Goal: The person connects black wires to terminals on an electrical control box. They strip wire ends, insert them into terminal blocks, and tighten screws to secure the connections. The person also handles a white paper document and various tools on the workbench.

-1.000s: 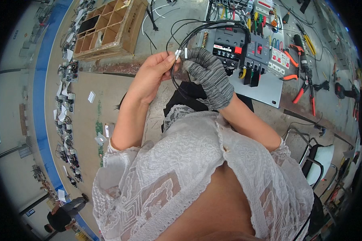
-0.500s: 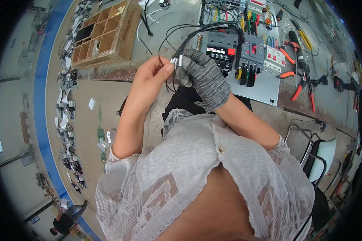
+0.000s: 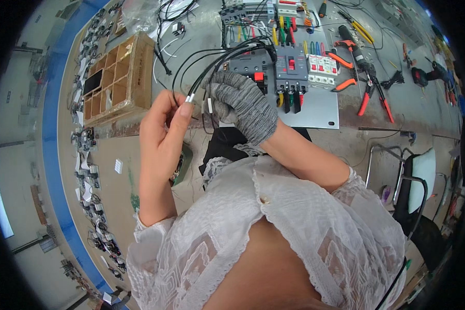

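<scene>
Right of a cardboard divider box [image 3: 139, 77], the bare left hand [image 3: 166, 121] pinches slim black wires [image 3: 243, 47] by white sleeves [image 3: 189, 97]; they arc above the gray-gloved right hand [image 3: 245, 106], curled beside another sleeved wire, grip unclear, toward a gray circuit breaker [image 3: 291, 70].

On the grey table [image 3: 423, 113], a brown cardboard box [image 3: 143, 70] divided into compartments stands at left; at right lie red-handled long pliers [image 3: 366, 102], yellow-handled pliers [image 3: 364, 32] and a black-and-red power drill [image 3: 419, 77]. A metal-tube chair [image 3: 422, 175] with a pale back stands near the table.
</scene>
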Demonstrator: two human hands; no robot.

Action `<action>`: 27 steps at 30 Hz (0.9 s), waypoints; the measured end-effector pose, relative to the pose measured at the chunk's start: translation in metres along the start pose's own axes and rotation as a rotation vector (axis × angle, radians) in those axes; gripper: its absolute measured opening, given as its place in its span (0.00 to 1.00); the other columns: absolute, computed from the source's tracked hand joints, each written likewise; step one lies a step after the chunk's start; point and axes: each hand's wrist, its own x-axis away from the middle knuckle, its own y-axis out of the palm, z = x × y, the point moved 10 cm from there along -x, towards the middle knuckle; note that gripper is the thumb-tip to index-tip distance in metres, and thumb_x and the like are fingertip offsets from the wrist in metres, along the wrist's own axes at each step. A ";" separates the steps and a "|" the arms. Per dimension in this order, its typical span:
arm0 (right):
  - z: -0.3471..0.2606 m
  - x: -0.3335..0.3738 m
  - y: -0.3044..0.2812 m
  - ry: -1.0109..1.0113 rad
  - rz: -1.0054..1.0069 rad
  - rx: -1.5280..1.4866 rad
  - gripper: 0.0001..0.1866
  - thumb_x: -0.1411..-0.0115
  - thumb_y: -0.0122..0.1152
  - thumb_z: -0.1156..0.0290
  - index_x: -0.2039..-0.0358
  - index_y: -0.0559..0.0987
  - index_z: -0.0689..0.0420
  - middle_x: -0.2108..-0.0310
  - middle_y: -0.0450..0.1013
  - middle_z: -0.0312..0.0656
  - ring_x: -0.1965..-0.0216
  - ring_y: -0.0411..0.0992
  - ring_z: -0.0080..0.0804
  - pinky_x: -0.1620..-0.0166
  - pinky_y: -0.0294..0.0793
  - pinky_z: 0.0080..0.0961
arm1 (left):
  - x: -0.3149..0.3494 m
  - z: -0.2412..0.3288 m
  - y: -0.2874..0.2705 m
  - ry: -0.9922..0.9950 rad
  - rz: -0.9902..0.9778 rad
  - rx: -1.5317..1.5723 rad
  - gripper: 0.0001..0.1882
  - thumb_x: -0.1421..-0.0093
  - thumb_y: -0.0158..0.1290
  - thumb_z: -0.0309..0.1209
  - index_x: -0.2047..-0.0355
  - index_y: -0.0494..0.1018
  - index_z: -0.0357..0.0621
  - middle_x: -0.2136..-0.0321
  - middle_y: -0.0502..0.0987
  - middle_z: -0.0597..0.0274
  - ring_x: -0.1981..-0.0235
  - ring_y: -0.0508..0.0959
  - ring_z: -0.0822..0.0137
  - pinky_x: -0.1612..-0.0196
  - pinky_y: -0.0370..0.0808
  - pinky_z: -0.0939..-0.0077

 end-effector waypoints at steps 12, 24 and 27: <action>-0.005 0.003 -0.024 -0.053 0.045 0.052 0.12 0.40 0.58 0.65 0.58 0.77 0.56 0.77 0.72 0.29 0.79 0.67 0.13 0.77 0.65 0.12 | -0.030 0.024 -0.004 0.202 0.024 -0.348 0.12 0.45 0.57 0.31 0.63 0.72 0.36 0.68 0.73 0.61 0.67 0.72 0.69 0.62 0.68 0.74; -0.018 -0.006 -0.025 -0.098 0.034 0.190 0.11 0.41 0.57 0.71 0.60 0.78 0.62 0.70 0.75 0.36 0.70 0.69 0.19 0.65 0.71 0.20 | -0.092 0.051 0.065 0.319 -0.210 -0.621 0.13 0.43 0.55 0.27 0.59 0.71 0.37 0.73 0.76 0.60 0.71 0.74 0.68 0.63 0.72 0.74; -0.022 -0.009 -0.018 -0.071 0.016 0.216 0.09 0.41 0.58 0.70 0.63 0.78 0.61 0.74 0.75 0.34 0.73 0.68 0.17 0.70 0.69 0.17 | -0.094 0.059 0.060 0.347 -0.217 -0.624 0.11 0.43 0.55 0.26 0.59 0.71 0.37 0.76 0.73 0.62 0.75 0.72 0.74 0.70 0.71 0.78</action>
